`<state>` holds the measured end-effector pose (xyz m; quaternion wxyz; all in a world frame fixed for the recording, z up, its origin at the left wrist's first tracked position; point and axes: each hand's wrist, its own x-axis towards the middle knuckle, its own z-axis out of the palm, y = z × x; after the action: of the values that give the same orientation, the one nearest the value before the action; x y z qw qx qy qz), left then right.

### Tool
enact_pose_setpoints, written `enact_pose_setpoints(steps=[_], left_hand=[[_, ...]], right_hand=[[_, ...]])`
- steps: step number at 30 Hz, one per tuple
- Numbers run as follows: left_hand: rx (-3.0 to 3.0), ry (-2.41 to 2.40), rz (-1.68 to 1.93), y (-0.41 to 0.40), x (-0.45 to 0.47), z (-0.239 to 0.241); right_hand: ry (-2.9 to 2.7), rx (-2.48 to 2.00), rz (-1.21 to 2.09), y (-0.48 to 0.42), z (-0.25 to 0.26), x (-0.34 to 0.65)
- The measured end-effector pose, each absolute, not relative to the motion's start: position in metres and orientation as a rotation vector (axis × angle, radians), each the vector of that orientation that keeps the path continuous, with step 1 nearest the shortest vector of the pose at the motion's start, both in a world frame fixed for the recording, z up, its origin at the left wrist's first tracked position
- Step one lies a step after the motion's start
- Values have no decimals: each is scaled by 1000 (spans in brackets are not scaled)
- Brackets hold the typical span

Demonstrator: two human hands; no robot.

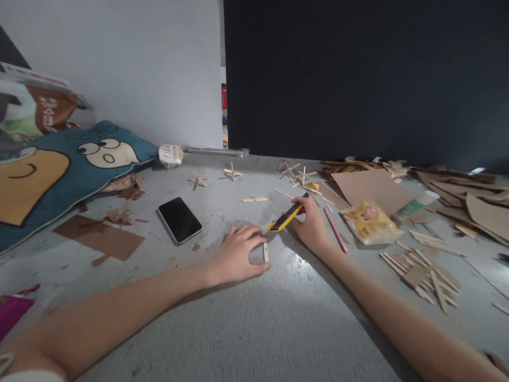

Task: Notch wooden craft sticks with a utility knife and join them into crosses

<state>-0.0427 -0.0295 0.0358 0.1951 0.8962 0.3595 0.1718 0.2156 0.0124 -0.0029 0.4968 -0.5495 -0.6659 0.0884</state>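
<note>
grey tabletop workspace, pale wall left, black panel right.
scuffed grey table [246, 334] fills the foreground, worn and speckled; smooth pale grey wall [151, 69] behind on the left, dark wedge [8, 46] at the upper left corner; matte black panel [358, 79] takes up the back right, lower edge down near the tabletop; narrow gap between the two, something red [224, 97] beyond, too small to tell; light cool and dim, white glare [305, 264] patches on the table at centre and right edge.
</note>
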Motion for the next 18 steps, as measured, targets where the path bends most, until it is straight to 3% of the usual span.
enact_pose_setpoints(steps=[10,18], left_hand=[[2400,953,482,-27,-41,39],[2263,786,651,-27,-45,32]], right_hand=[[-1321,-1097,617,-14,7,199],[-1512,-1243,521,-10,18,199]])
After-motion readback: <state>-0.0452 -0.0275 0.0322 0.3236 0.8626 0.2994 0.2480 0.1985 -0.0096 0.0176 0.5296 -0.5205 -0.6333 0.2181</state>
